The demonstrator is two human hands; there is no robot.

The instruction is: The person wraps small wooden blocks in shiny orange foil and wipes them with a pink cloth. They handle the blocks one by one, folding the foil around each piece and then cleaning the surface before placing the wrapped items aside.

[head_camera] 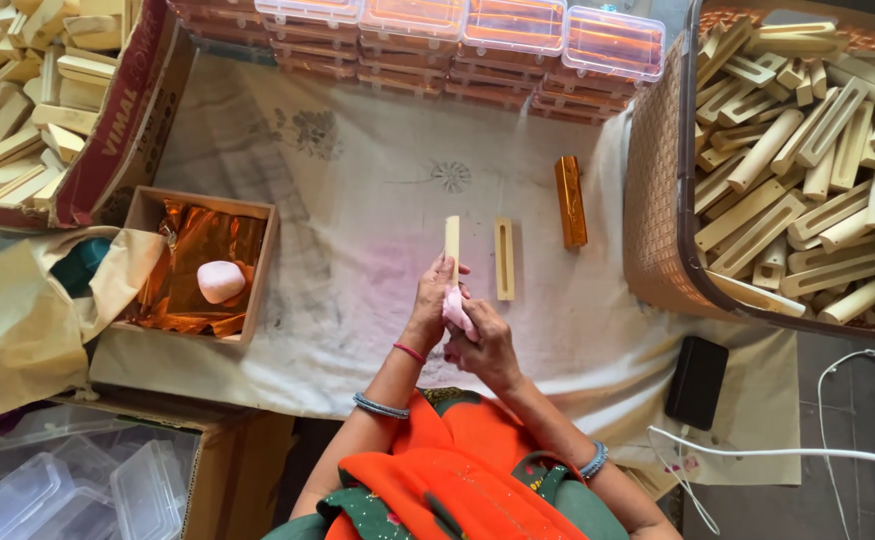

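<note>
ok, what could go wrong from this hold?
1. The left hand grips only the lower end of the pale wooden stick; rubbing with the pink cloth in the right hand might lever it loose.
2. A dropped stick could knock the slotted piece lying close beside it on the white cloth.

Orange garment point(458, 470) with green patterned trim point(358, 510); red thread point(410, 352) and grey bangle point(381, 407) on left wrist, blue-grey bangle point(594, 461) on right.
</note>
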